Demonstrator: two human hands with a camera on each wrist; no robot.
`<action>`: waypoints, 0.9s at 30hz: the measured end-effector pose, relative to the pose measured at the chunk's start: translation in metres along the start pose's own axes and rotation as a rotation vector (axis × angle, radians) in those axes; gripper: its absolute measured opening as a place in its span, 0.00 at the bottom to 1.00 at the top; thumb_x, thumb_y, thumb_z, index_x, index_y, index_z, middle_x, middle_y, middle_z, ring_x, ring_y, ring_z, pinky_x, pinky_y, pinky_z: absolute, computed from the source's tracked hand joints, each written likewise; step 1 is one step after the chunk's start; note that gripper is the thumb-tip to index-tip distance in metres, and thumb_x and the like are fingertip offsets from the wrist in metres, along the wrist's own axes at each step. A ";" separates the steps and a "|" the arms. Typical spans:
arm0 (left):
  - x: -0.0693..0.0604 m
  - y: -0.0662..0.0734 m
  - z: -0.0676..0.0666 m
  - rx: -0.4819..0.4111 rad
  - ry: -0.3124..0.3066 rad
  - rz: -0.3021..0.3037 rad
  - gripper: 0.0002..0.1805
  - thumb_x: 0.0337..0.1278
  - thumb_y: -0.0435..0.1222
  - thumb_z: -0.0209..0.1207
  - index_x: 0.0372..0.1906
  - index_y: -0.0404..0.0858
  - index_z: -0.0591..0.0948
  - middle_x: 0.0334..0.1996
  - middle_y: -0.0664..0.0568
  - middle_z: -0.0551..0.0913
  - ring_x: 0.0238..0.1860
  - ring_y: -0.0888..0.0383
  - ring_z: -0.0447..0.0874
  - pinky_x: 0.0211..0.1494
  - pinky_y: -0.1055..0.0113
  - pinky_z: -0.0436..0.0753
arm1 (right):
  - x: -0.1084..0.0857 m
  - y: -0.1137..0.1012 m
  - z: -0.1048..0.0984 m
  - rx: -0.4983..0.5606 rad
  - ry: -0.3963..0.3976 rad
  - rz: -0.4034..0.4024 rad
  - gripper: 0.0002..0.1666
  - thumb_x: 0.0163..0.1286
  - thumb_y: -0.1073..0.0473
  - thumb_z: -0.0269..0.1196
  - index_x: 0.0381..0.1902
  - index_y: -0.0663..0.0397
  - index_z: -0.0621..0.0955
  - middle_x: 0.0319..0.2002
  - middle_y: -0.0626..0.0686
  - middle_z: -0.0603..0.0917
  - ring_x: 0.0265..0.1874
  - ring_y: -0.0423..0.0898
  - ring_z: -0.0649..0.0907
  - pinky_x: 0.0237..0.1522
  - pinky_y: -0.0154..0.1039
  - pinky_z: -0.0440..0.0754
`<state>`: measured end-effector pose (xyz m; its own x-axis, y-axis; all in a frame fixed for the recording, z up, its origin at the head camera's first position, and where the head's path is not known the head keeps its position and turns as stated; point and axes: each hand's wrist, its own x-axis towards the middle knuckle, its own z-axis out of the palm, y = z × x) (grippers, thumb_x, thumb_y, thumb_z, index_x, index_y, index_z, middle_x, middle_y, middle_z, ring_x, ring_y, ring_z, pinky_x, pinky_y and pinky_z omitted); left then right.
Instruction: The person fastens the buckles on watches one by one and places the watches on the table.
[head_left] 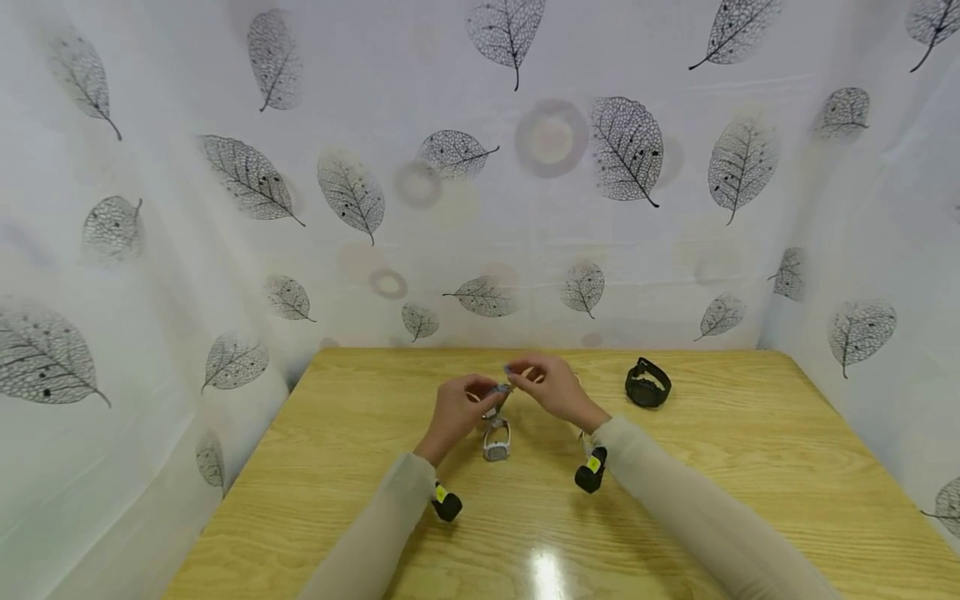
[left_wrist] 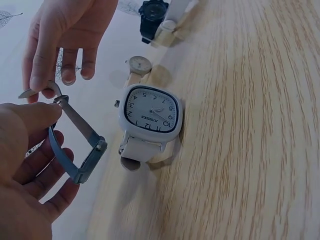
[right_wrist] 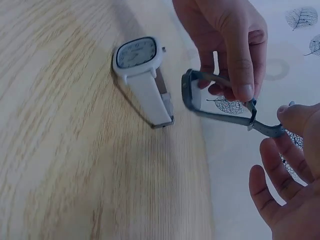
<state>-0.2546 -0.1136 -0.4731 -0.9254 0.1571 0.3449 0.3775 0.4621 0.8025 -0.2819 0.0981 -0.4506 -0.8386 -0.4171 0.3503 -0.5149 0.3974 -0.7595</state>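
A grey-blue wristwatch [left_wrist: 90,160] hangs above the table with its strap closed into a loop. My left hand [head_left: 456,410] pinches the strap beside the buckle, between thumb and fingers. The strap's free end is pinched by my right hand [head_left: 555,387], between thumb and index finger; its other fingers are spread in the right wrist view. Below the hands a white wristwatch [head_left: 497,442] with a squarish dial stands on the table, its strap fastened. The grey-blue watch's dial faces away or edge-on, so its face cannot be read.
A black wristwatch [head_left: 647,387] lies to the right on the wooden table [head_left: 750,467]. In the left wrist view a small round-dial watch [left_wrist: 139,65] with a pale strap stands behind the white one. A leaf-print curtain [head_left: 540,233] encloses the table's back and sides.
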 end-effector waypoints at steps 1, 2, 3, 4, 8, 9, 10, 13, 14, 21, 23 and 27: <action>0.000 0.000 -0.001 -0.003 -0.003 0.006 0.10 0.61 0.37 0.72 0.44 0.38 0.89 0.36 0.52 0.90 0.36 0.58 0.87 0.41 0.67 0.86 | -0.001 -0.001 0.000 -0.017 -0.003 -0.008 0.14 0.75 0.56 0.66 0.54 0.54 0.87 0.48 0.50 0.88 0.37 0.45 0.86 0.38 0.40 0.86; 0.000 0.001 -0.001 -0.005 -0.005 0.016 0.09 0.61 0.37 0.72 0.44 0.38 0.89 0.36 0.51 0.89 0.36 0.58 0.87 0.40 0.67 0.86 | -0.001 -0.001 -0.001 -0.042 -0.008 -0.019 0.13 0.75 0.56 0.66 0.53 0.53 0.87 0.48 0.49 0.88 0.36 0.43 0.86 0.38 0.39 0.86; -0.001 0.001 -0.001 -0.006 -0.007 0.027 0.09 0.61 0.36 0.72 0.43 0.37 0.89 0.36 0.51 0.89 0.36 0.57 0.87 0.40 0.67 0.86 | -0.001 -0.001 -0.001 -0.064 -0.015 -0.033 0.13 0.74 0.56 0.66 0.53 0.52 0.87 0.48 0.49 0.88 0.36 0.43 0.85 0.37 0.38 0.86; -0.001 0.002 -0.002 -0.006 -0.008 0.034 0.09 0.61 0.36 0.72 0.43 0.36 0.89 0.35 0.50 0.89 0.36 0.57 0.87 0.40 0.67 0.86 | -0.002 -0.002 -0.001 -0.086 -0.021 -0.051 0.12 0.74 0.57 0.67 0.52 0.52 0.88 0.48 0.49 0.87 0.35 0.43 0.85 0.36 0.38 0.86; -0.001 0.002 -0.002 -0.002 -0.016 0.053 0.08 0.61 0.35 0.71 0.42 0.35 0.88 0.35 0.49 0.89 0.36 0.55 0.86 0.39 0.67 0.86 | -0.001 -0.003 -0.001 -0.203 -0.048 -0.146 0.10 0.73 0.60 0.68 0.50 0.53 0.88 0.46 0.51 0.87 0.32 0.43 0.83 0.32 0.35 0.83; -0.001 0.001 -0.001 0.000 -0.018 0.054 0.08 0.61 0.34 0.71 0.42 0.35 0.88 0.35 0.49 0.88 0.36 0.55 0.86 0.39 0.67 0.86 | -0.001 -0.004 -0.002 -0.231 -0.054 -0.166 0.10 0.73 0.60 0.68 0.49 0.54 0.88 0.45 0.52 0.87 0.31 0.43 0.83 0.31 0.35 0.82; -0.001 0.001 -0.001 0.000 -0.019 0.052 0.07 0.61 0.34 0.71 0.42 0.35 0.88 0.35 0.49 0.88 0.37 0.55 0.86 0.39 0.68 0.86 | -0.001 -0.005 -0.002 -0.260 -0.062 -0.178 0.09 0.73 0.60 0.68 0.48 0.55 0.89 0.44 0.52 0.87 0.31 0.43 0.82 0.31 0.35 0.82; 0.000 0.000 0.000 0.012 -0.023 0.051 0.07 0.61 0.33 0.71 0.41 0.35 0.87 0.35 0.49 0.88 0.37 0.55 0.86 0.39 0.68 0.85 | 0.001 -0.008 -0.004 -0.328 -0.096 -0.188 0.08 0.72 0.61 0.68 0.46 0.56 0.89 0.43 0.53 0.86 0.30 0.42 0.82 0.32 0.34 0.81; 0.000 -0.001 0.000 0.016 -0.024 0.051 0.07 0.61 0.33 0.71 0.41 0.35 0.87 0.35 0.49 0.88 0.37 0.55 0.86 0.39 0.69 0.85 | 0.001 -0.009 -0.005 -0.345 -0.112 -0.182 0.08 0.72 0.61 0.68 0.46 0.56 0.89 0.43 0.53 0.86 0.31 0.42 0.82 0.33 0.34 0.82; 0.000 -0.003 0.000 0.014 -0.027 0.056 0.06 0.62 0.33 0.70 0.41 0.36 0.87 0.35 0.50 0.88 0.37 0.56 0.86 0.38 0.69 0.85 | 0.005 -0.014 -0.009 -0.398 -0.200 -0.177 0.08 0.72 0.62 0.68 0.46 0.53 0.90 0.43 0.51 0.86 0.35 0.42 0.84 0.36 0.35 0.83; 0.000 -0.003 0.000 0.010 -0.028 0.059 0.06 0.62 0.33 0.70 0.41 0.36 0.87 0.35 0.50 0.88 0.37 0.57 0.86 0.38 0.68 0.85 | 0.005 -0.014 -0.009 -0.403 -0.211 -0.175 0.08 0.72 0.62 0.68 0.47 0.52 0.90 0.43 0.51 0.86 0.36 0.42 0.84 0.36 0.35 0.83; -0.001 -0.002 0.000 0.015 -0.030 0.058 0.06 0.61 0.33 0.71 0.41 0.36 0.87 0.35 0.50 0.88 0.37 0.56 0.86 0.38 0.69 0.85 | 0.005 -0.016 -0.008 -0.409 -0.229 -0.172 0.08 0.72 0.63 0.68 0.47 0.52 0.90 0.43 0.50 0.86 0.37 0.44 0.84 0.36 0.36 0.83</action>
<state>-0.2545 -0.1150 -0.4747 -0.9027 0.2100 0.3754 0.4300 0.4645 0.7741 -0.2790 0.0965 -0.4326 -0.6983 -0.6553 0.2880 -0.7086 0.5757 -0.4081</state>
